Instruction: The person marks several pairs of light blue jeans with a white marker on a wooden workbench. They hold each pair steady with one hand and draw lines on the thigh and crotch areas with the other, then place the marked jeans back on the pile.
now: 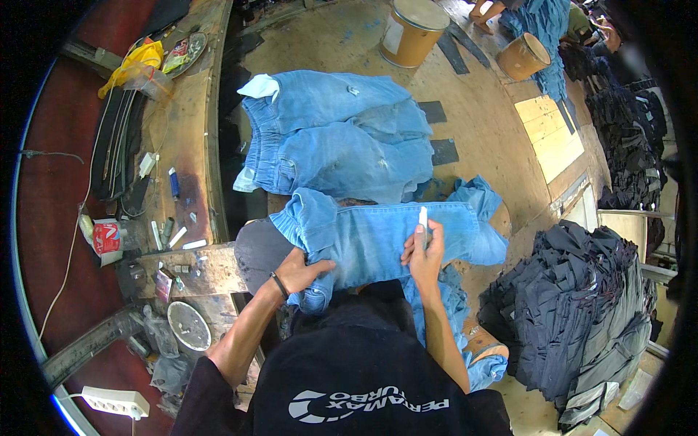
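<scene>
A light blue denim garment [392,232] is stretched across a narrow board in front of me, bunched at its left end. The board's dark rounded end [256,253] sticks out on the left. My left hand [299,272] grips the bunched denim, thumb on top and the other fingers partly hidden. In my right hand [425,254] is a slim grey stick with a white tip [423,214], held upright over the stretched cloth; its exact kind is unclear. Beyond lies a pair of light blue denim trousers [342,138] with an elastic waist and white pocket linings.
A wooden bench [190,160] on the left carries a blue lighter [174,183], white sticks and a round metal lid [189,325]. Piled dark garments [567,305] stand at right. Brown drums [413,33] are at the back. A white power strip [115,401] is lower left.
</scene>
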The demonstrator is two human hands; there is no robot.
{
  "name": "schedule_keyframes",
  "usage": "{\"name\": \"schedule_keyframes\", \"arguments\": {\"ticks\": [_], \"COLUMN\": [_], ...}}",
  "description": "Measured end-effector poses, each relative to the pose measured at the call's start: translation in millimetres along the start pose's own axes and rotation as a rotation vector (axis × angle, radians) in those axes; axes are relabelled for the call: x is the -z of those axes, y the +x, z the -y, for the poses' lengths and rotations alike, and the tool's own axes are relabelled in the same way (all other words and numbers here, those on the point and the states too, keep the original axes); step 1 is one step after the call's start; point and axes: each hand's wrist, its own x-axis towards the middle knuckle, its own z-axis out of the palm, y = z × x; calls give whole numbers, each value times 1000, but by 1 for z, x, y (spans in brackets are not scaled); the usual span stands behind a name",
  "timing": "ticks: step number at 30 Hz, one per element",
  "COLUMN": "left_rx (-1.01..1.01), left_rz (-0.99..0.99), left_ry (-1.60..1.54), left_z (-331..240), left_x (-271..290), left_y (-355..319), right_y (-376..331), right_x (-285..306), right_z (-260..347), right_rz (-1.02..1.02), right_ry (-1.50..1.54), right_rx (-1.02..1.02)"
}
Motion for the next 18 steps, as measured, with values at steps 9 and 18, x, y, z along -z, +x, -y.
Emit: {"name": "schedule_keyframes", "arguments": {"ticks": [9,18], "left_rx": [303,160], "left_rz": [114,214], "left_ry": [-660,-190], "left_z": [-3,-4], "left_x": [-39,-28], "left_y": [9,37], "right_y": [17,2], "right_x": [17,19], "right_z": [4,21], "right_rz": [117,51], "right_ry": [82,179], "right_rx": [-59,-53]}}
